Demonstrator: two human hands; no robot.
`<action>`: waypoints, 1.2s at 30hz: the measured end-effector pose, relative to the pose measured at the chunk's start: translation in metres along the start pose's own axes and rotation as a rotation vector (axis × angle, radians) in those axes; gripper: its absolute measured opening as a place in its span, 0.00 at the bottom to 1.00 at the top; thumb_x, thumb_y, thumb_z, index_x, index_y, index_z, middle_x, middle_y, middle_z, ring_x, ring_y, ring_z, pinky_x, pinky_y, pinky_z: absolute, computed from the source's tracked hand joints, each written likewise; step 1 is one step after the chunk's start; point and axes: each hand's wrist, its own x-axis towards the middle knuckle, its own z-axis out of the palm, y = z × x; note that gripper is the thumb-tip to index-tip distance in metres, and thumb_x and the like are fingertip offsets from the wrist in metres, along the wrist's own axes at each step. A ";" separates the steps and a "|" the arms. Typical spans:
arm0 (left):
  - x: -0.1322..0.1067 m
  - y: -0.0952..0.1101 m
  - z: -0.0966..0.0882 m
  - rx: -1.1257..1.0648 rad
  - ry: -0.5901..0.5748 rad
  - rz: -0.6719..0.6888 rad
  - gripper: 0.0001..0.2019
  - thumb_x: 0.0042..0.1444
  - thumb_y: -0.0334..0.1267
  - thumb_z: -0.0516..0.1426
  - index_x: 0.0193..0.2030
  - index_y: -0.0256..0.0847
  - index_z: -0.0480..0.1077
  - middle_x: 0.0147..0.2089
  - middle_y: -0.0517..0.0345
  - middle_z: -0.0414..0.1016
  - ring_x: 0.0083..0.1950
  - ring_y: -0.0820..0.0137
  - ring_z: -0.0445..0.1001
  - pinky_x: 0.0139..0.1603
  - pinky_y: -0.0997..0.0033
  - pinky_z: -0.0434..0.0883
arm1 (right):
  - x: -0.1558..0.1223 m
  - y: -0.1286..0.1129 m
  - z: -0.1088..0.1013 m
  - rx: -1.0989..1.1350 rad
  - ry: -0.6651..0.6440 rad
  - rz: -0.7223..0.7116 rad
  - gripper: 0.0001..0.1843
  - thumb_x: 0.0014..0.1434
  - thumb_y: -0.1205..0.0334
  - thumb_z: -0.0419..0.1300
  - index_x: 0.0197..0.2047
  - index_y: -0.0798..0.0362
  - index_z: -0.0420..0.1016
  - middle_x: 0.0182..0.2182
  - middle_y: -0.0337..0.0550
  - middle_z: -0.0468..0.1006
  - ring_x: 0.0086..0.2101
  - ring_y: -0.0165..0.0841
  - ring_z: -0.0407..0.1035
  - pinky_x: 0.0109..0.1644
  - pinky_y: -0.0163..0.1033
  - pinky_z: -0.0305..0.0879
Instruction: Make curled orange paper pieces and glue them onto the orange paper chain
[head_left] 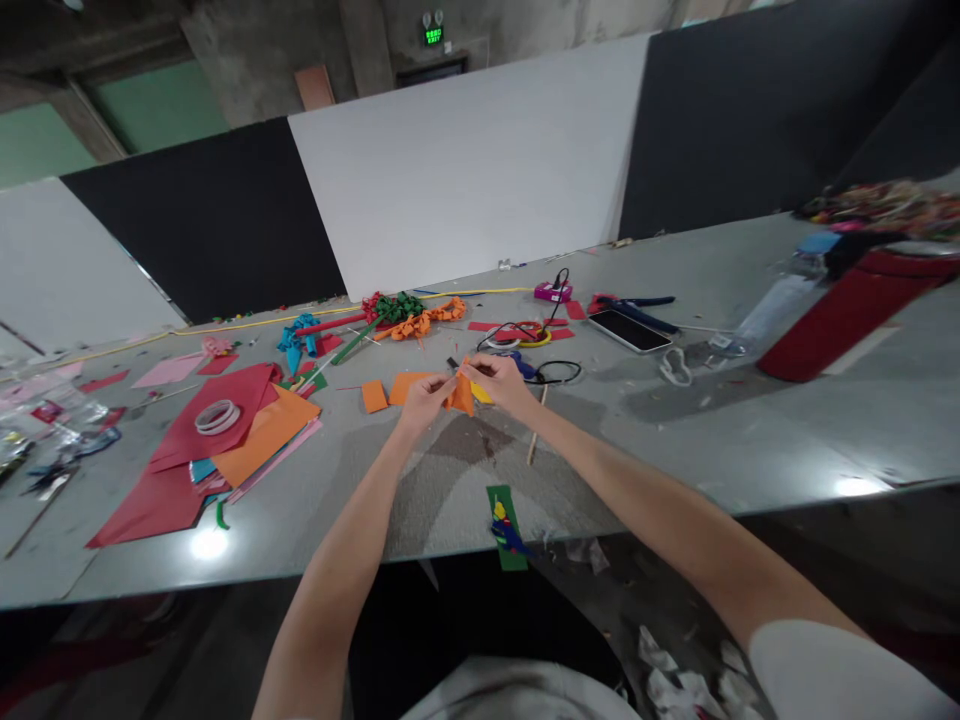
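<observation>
Holding a small folded orange paper piece [462, 400] just above the grey surface [675, 440], we pinch it from both sides. Our left hand [424, 398] closes its grip on the left edge, and our right hand [501, 380] pinches the upper right corner with fingertips pressed together. Two orange scraps [375, 396] lie just left of the hands. A thin wooden stick [534, 440] lies beside our right wrist. Red and orange sheets [225, 430] under a roll of tape [217, 416] sit well to the left, and a phone [628, 330] lies farther back on the right.
</observation>
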 end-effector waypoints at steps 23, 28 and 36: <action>0.000 0.001 -0.002 0.047 0.157 0.079 0.14 0.59 0.47 0.61 0.38 0.37 0.81 0.34 0.53 0.81 0.33 0.70 0.75 0.35 0.74 0.69 | -0.002 0.007 0.001 -0.098 -0.005 -0.003 0.24 0.62 0.39 0.59 0.35 0.53 0.80 0.30 0.42 0.78 0.31 0.35 0.70 0.36 0.38 0.65; 0.001 0.001 -0.003 0.041 0.271 0.058 0.11 0.59 0.44 0.62 0.40 0.37 0.79 0.39 0.48 0.83 0.39 0.66 0.80 0.39 0.71 0.73 | -0.003 0.010 0.006 -0.105 -0.096 0.055 0.22 0.60 0.40 0.62 0.36 0.53 0.78 0.30 0.44 0.80 0.31 0.36 0.72 0.36 0.39 0.67; 0.001 -0.005 -0.004 0.174 0.329 0.047 0.10 0.63 0.45 0.59 0.42 0.40 0.73 0.34 0.54 0.80 0.34 0.69 0.78 0.36 0.72 0.73 | -0.008 0.005 0.012 -0.116 -0.069 0.084 0.22 0.57 0.41 0.65 0.37 0.53 0.76 0.33 0.47 0.81 0.33 0.37 0.74 0.39 0.41 0.69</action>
